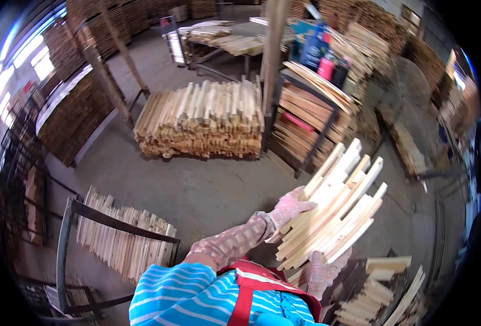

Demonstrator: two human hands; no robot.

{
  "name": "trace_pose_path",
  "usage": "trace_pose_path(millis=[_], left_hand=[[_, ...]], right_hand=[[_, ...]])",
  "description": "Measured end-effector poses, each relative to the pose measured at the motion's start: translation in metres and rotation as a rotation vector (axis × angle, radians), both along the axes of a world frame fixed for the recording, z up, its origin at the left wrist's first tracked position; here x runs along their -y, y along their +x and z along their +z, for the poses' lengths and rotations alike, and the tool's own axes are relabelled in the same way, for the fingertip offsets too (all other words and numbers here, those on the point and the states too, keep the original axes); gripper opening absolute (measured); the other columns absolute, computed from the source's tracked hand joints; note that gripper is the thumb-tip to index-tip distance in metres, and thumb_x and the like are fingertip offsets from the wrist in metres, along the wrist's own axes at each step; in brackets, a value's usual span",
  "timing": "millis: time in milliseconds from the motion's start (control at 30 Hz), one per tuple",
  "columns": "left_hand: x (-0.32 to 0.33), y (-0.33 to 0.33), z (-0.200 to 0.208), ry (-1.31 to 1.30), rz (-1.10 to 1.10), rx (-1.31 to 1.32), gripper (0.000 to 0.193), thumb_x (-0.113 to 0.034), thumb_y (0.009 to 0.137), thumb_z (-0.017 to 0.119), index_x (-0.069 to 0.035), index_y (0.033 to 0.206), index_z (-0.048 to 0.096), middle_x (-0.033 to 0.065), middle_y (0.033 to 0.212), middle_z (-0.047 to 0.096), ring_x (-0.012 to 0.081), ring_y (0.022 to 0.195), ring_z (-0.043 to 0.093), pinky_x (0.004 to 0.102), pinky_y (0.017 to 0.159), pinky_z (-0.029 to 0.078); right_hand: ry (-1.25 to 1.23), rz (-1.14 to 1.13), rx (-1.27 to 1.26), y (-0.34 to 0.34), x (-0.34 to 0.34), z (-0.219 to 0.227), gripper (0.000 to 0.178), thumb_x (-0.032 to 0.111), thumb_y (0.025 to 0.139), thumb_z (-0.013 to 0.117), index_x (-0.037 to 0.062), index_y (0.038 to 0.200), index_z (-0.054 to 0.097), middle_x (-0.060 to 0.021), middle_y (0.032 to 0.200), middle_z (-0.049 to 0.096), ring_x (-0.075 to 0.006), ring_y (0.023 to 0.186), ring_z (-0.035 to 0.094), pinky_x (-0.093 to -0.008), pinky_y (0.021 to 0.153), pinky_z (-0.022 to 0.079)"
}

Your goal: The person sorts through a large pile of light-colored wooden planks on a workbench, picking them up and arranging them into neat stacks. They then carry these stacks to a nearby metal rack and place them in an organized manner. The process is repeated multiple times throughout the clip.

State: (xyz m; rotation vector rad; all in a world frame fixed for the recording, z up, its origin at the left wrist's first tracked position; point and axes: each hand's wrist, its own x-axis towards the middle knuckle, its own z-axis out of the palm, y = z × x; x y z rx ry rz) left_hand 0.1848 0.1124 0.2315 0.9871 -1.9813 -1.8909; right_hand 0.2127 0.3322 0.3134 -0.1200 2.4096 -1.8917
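Note:
I hold a bundle of pale wooden slats [335, 209] in front of me, tilted up to the right. My left hand [290, 206], in a speckled work glove, grips the bundle's upper left side. From below, near its lower end, my gloved right hand [321, 273] supports the bundle. Both hands are closed on the wood. My striped blue shirt and red apron strap fill the lower middle.
A large stack of cut slats [202, 122] lies on the concrete floor ahead. A metal rack with slats [118, 239] stands at lower left. More slats [384, 290] lie at lower right, a loaded rack [305, 119] beyond. Timber piles line the walls.

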Motion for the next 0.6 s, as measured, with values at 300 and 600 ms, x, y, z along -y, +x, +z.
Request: trace_pose_path(millis=[300,600], left_hand=[[0.227,0.113,-0.032,0.135,0.619,-0.292,0.053,-0.018,0.083,0.079,-0.004,0.13,0.059,0.0059,0.103,0.069,0.0143,0.092,0.064,0.0304,0.083,0.053],[0.434,0.224,-0.053,0.111,0.989,-0.219,0.035,-0.011,0.086,0.073,0.0,0.118,0.063,0.0052,0.099,0.069,0.0132,0.086,0.064,0.0285,0.076,0.053]], right_hand=[[0.406,0.644,-0.198,-0.04,0.253,-0.034,0.106,0.023,0.067,0.08,-0.0018,0.153,0.023,-0.0258,0.138,0.044,-0.0424,0.124,0.051,-0.0448,0.104,0.045],[0.489,1.132,-0.273,-0.016,0.532,-0.064,0.11,0.045,0.072,0.079,-0.0064,0.15,0.022,-0.0317,0.137,0.043,-0.046,0.122,0.052,-0.0453,0.103,0.046]])
